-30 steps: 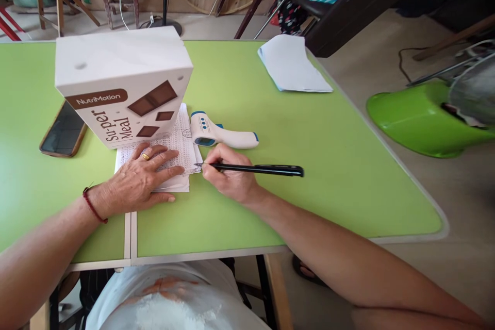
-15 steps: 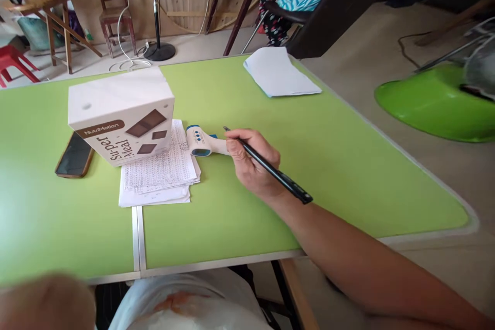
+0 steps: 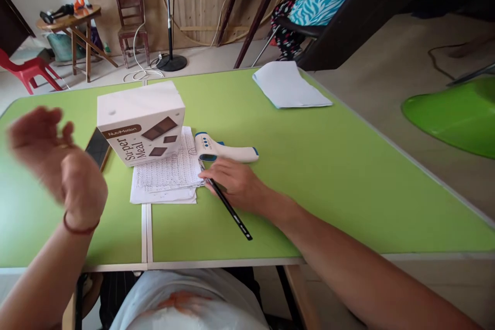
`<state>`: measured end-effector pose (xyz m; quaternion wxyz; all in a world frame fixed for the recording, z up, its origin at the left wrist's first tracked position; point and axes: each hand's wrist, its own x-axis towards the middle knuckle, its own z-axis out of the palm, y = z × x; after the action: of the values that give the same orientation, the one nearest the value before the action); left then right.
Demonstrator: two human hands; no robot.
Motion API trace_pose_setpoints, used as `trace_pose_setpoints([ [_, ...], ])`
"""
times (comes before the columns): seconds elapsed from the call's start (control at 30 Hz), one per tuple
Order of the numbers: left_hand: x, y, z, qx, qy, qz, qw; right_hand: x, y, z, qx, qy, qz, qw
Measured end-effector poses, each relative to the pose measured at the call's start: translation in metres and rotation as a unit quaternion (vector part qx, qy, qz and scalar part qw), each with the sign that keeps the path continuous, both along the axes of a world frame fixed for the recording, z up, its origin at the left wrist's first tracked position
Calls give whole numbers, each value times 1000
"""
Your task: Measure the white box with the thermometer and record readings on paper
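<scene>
My right hand (image 3: 232, 180) is closed around a slim black pen (image 3: 231, 211), whose tip points toward the right edge of the written papers (image 3: 166, 178). Just beyond that hand a white and blue infrared thermometer (image 3: 232, 152) lies on its side. On the left, my left hand (image 3: 64, 162) is raised above the table, slightly blurred, with fingers loosely spread and nothing in them. A white NutriMotion box (image 3: 141, 124) stands partly on the papers. Behind the left hand, a phone (image 3: 98, 149) lies partly hidden beside the box.
Folded white sheets (image 3: 290, 85) lie at the far right of the green table (image 3: 328, 180). Beyond the table are a microphone stand (image 3: 170, 62), a wooden chair (image 3: 131, 15), a red stool (image 3: 31, 69) and a seated person in patterned clothes (image 3: 313, 5).
My right hand has moved left and nearer to me with the pen, uncovering the thermometer's handle. My left hand has risen into view from the lower left. The camera view has shifted slightly.
</scene>
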<state>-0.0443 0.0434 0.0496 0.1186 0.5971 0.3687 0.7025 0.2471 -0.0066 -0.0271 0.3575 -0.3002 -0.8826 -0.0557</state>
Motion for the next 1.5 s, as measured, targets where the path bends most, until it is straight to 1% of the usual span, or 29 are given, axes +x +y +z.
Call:
trace_pose_setpoints([
  [0.03, 1, 3, -5, -9, -16, -22, 1000, 0, -2, -1, -11, -25, 2, 1000],
  [0.07, 3, 7, -11, -38, -24, -56, 997, 0, -4, -1, -25, -50, 0, 998],
  [0.13, 4, 15, -26, -142, -18, -137, 980, 0, -9, -1, -51, -92, -11, 994],
  [0.17, 4, 19, -34, -180, -9, -169, 969, 0, -11, -1, -61, -105, -14, 992],
  [0.2, 3, 22, -40, -202, 0, -193, 960, 0, -12, -2, -66, -114, -18, 991],
  [0.3, 0, 26, -54, -253, 30, -244, 936, -2, -14, -2, -73, -128, -27, 989],
  [0.4, -1, 27, -59, -282, 41, -263, 922, -2, -13, -3, -73, -141, -33, 987],
  [0.63, 0, 26, -58, -288, 16, -240, 927, 1, -9, -4, -63, -134, -11, 989],
  [0.73, 0, 27, -59, -281, -13, -200, 939, 3, -8, -2, -66, -134, 9, 989],
  [0.87, -5, 32, -63, -235, -54, -132, 961, 4, -8, 1, -58, -131, 16, 989],
  [1.0, -13, 37, -66, -201, -39, -27, 978, 2, -11, 4, -52, -130, 13, 990],
  [1.07, -15, 38, -67, -192, -34, 7, 981, 1, -12, 5, -61, -132, 24, 989],
  [1.13, -16, 38, -67, -189, -45, 13, 981, 0, -13, 5, -65, -129, 35, 989],
  [1.2, -15, 38, -66, -191, -64, 1, 980, -1, -13, 4, -55, -116, 34, 991],
  [1.3, -13, 37, -64, -197, -76, -7, 977, 2, -9, 3, -16, -63, 15, 998],
  [1.4, -13, 38, -64, -189, -73, 3, 979, 11, -1, 4, 14, 44, -24, 999],
  [1.5, -18, 41, -65, -176, -49, -5, 983, 23, 8, 4, 6, 140, -110, 984],
])
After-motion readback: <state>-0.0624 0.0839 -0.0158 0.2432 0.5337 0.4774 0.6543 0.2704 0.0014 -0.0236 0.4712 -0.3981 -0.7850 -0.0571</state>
